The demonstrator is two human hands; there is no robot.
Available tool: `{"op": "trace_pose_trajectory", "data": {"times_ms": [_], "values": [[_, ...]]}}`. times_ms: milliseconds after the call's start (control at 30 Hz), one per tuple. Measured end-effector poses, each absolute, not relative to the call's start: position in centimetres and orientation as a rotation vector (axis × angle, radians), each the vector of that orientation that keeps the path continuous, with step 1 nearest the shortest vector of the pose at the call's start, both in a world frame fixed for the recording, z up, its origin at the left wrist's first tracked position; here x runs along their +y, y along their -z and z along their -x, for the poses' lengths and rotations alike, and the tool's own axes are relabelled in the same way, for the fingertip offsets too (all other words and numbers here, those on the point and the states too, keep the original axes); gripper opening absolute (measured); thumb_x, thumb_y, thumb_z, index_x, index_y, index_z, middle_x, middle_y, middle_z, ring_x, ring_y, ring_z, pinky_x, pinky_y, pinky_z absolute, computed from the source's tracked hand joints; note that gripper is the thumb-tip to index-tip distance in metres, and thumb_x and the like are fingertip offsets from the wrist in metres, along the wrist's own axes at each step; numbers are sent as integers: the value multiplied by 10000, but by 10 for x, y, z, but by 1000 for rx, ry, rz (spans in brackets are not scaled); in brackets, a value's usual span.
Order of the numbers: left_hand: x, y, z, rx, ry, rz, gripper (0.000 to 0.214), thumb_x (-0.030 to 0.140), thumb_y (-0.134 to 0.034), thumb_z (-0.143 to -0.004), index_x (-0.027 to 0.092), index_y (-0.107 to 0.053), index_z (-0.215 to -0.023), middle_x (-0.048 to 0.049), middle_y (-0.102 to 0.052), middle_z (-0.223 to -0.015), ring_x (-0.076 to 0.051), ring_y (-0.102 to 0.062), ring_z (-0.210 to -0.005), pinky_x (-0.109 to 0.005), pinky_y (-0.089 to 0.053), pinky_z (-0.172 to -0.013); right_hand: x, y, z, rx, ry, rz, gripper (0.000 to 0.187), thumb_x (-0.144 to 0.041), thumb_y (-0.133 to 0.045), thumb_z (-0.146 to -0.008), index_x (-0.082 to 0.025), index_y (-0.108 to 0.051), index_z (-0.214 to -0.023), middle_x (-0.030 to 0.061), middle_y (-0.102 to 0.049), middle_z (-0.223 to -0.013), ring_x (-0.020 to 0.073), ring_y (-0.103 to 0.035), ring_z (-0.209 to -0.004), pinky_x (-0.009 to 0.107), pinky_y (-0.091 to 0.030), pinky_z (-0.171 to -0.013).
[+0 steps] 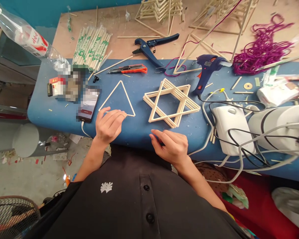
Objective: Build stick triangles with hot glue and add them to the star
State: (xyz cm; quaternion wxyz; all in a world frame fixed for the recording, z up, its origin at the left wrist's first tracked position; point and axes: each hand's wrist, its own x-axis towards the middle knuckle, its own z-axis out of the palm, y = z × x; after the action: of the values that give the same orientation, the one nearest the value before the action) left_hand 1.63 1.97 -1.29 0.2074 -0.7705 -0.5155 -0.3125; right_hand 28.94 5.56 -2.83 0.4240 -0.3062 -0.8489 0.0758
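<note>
A triangle of thin wooden sticks (119, 87) lies flat on the blue table top (139, 122). My left hand (109, 124) rests on its near side, fingers curled down onto the bottom stick. To the right lies a six-pointed star (171, 102) built from stacked stick triangles. My right hand (171, 145) sits at the table's front edge below the star, fingers bent together, touching the table; whether anything is in them I cannot make out.
A blue glue gun (208, 68) with black cord lies right of the star. Blue cutters (153, 46), an orange utility knife (131, 69), wrapped chopsticks (91, 46), a phone (88, 103), a white power strip (230, 127), purple cord (262, 49) and a plastic bottle (25, 35) surround the work.
</note>
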Motion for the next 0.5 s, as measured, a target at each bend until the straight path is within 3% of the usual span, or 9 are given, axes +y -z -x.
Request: {"op": "trace_pose_trajectory", "data": {"times_ms": [133,300,500], "values": [[14,2,-27,-1391,1016,2138,290,-30,-684,-942,210,-679,-1105,-17,-880,-989,-195,-864,-931,-385,-577,-1026,52,15,-281,-2065,-219,770,205,-125,-784,-942,-197,-719,-1122,-43,-717,-726,78,-600,-559,235,-477,-595],[7,-13,-37,-1352,1079,2187,240,20,-670,-969,229,-662,-1086,3,-883,-1002,-191,-866,-931,-401,-590,-1013,57,-5,-267,-2020,-160,674,415,-45,-813,-893,-198,-725,-1269,42,-818,-970,125,-756,-808,227,-586,-755],[-3,-21,-40,-1342,1054,2207,238,40,-639,-981,238,-654,-1112,6,-882,-1035,-179,-859,-954,-412,-613,-1020,62,-7,-259,-2080,-95,470,360,3,-759,-885,-155,-762,-1208,66,-815,-983,147,-762,-820,257,-629,-764]]}}
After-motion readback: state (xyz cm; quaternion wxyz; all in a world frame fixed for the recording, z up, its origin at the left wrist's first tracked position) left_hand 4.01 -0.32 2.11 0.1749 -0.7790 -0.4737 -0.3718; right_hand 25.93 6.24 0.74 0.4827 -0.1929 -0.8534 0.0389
